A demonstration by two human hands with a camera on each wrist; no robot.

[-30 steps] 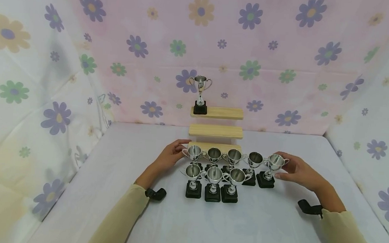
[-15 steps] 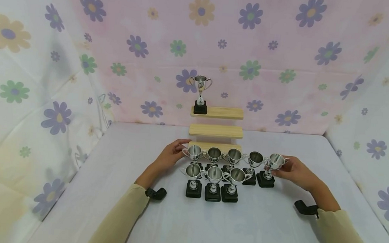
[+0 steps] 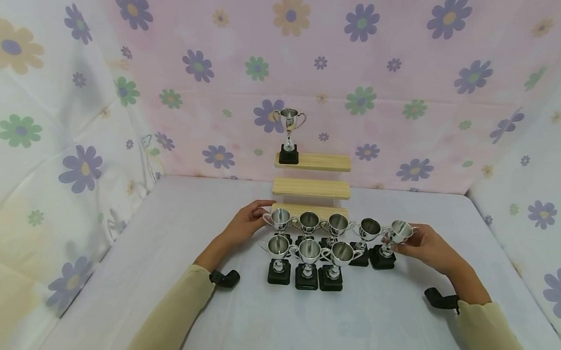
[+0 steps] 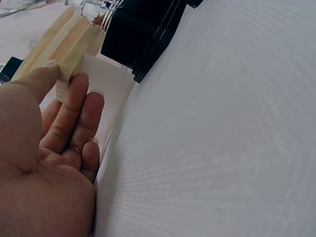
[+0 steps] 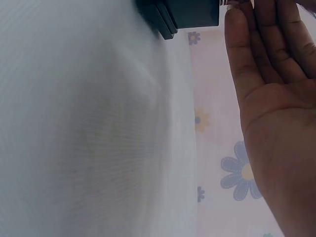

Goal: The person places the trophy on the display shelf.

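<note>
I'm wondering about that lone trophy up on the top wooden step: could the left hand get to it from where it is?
Probably yes. The left hand rests by the bottom step, and the trophy on the top step stands just behind and above, with only bare steps between.
</note>
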